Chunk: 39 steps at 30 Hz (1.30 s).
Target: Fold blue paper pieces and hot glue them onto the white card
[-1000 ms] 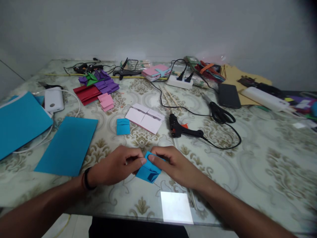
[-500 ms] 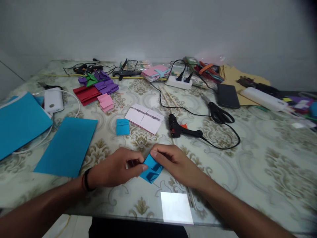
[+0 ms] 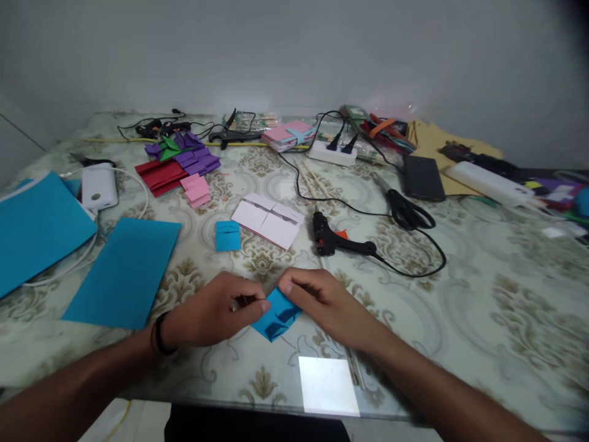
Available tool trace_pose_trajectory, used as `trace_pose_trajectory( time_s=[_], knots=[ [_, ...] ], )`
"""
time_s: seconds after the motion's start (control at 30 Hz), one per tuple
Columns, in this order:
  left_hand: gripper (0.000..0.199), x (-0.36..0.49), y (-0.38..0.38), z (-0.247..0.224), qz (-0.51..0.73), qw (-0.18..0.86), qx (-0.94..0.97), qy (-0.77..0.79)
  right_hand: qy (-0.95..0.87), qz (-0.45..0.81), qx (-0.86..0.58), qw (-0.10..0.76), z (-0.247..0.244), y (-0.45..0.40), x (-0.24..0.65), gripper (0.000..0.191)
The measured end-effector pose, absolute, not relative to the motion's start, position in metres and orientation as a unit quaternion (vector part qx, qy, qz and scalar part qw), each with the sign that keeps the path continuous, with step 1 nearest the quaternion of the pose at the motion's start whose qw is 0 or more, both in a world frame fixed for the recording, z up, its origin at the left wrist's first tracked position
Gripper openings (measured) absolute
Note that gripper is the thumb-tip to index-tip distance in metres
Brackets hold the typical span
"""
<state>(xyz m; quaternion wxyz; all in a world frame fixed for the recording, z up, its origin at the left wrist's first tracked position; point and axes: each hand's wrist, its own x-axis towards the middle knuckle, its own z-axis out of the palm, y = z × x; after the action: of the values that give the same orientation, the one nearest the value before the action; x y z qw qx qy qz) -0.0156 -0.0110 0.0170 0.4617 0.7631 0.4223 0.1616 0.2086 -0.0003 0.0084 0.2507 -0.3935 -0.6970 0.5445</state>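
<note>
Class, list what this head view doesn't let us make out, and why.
Head view: parts of the folded blue paper, covered by the left hand and right hand.
Head view: left end of the large blue sheet, cut off by the left edge.
Head view: the purple thing at far right, too blurred to identify.

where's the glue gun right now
In the head view, the glue gun lies just right of centre, beyond the right hand and left of the black scissors.
</note>
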Motion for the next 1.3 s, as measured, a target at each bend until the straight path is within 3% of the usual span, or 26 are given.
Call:
trace_pose_trajectory(
  time_s=[0.1,0.27,0.4,0.57,0.7,0.83,0.97,1.13,1.3],
  knots=[
    [0.029,-0.0159,-0.0117,0.0155,0.167,0.461,0.762,0.423,-0.695,0.550,-0.404,0.227,0.0068,-0.0011,0.2077,0.033],
    [0.029,-0.0162,-0.0124,0.0132,0.176,0.440,0.774,0.421,-0.701,0.543,-0.406,0.222,0.0038,-0.0006,0.2074,0.041],
    [0.023,-0.0156,-0.0122,0.0135,0.179,0.447,0.771,0.416,-0.696,0.558,-0.404,0.201,0.0039,-0.0016,0.2078,0.033],
    [0.027,-0.0151,-0.0120,0.0150,0.182,0.445,0.770,0.421,-0.707,0.547,-0.390,0.220,0.0045,-0.0020,0.2088,0.045],
    [0.026,-0.0153,-0.0116,0.0155,0.180,0.444,0.773,0.416,-0.705,0.552,-0.396,0.204,0.0033,-0.0016,0.2085,0.038],
    [0.026,-0.0159,-0.0117,0.0161,0.179,0.439,0.774,0.420,-0.707,0.550,-0.390,0.215,0.0035,-0.0010,0.2070,0.047],
    [0.024,-0.0159,-0.0118,0.0156,0.180,0.439,0.771,0.425,-0.706,0.547,-0.396,0.215,0.0046,-0.0004,0.2066,0.038],
    [0.023,-0.0153,-0.0125,0.0115,0.167,0.442,0.768,0.431,-0.723,0.529,-0.387,0.218,0.0019,-0.0011,0.2078,0.047],
    [0.030,-0.0168,-0.0142,0.0081,0.158,0.413,0.782,0.439,-0.714,0.539,-0.398,0.203,0.0014,-0.0020,0.2066,0.035]
  ],
)
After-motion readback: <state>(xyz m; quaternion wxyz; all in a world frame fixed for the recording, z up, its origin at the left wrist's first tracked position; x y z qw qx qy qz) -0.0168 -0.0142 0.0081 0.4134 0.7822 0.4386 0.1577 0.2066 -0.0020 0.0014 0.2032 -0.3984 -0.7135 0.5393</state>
